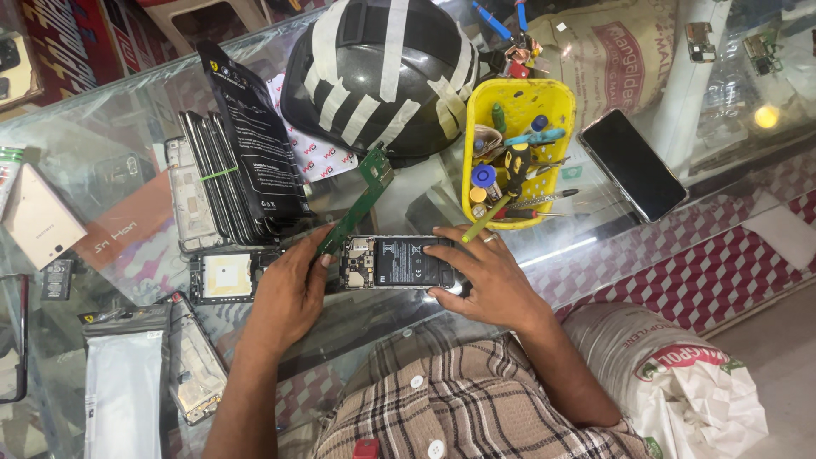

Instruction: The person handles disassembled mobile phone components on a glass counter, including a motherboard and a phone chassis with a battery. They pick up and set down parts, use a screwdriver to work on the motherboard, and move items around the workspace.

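An opened black smartphone with its back cover off (398, 262) lies flat on the glass counter (110, 153), long axis running left to right, battery and circuit board exposed. The right hand (484, 280) grips its right end. The left hand (293, 289) pinches a narrow green circuit board (361, 197), angled up toward the far right.

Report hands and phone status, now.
Left hand holds green circuit board. Right hand grips opened phone on glass counter. Yellow tool basket close behind.
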